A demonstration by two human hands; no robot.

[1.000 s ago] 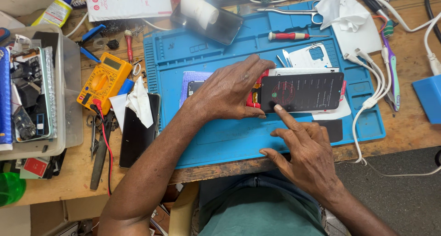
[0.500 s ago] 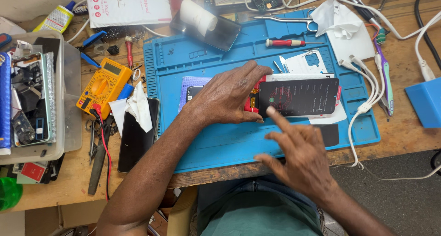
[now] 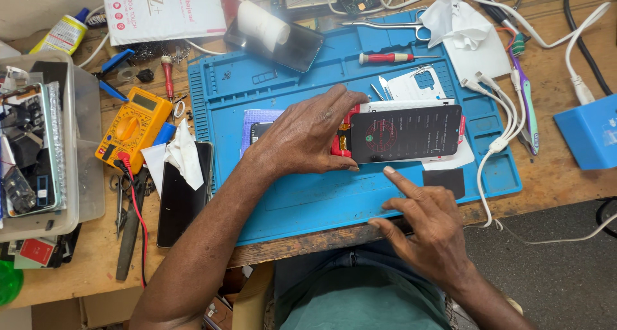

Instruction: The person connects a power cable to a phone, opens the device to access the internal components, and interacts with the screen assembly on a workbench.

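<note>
Left hand (image 3: 308, 137) lies palm down, fingers spread, pressing the left end of the phone (image 3: 405, 132) onto the blue mat (image 3: 308, 201); it pins the phone and grips nothing. Right hand (image 3: 427, 230) hovers just below the phone's lower edge, index finger extended toward it, the other fingers loosely curled and empty; whether the fingertip touches cannot be told. The phone lies flat near the mat's centre, lit screen up, a red frame showing at its left end and white sheets beneath it. By appearance it is light, stiff and thin, with smooth glass that is probably slippery and fragile; the side edges look like the safest hold, not the screen face. Further out: a red-handled screwdriver (image 3: 389, 58) and tweezers (image 3: 379, 26) at the mat's top, a yellow multimeter (image 3: 132, 127) to the left beside a dark phone (image 3: 183, 198), white cables (image 3: 495, 137) to the right, all on the wooden bench (image 3: 559, 176).
</note>
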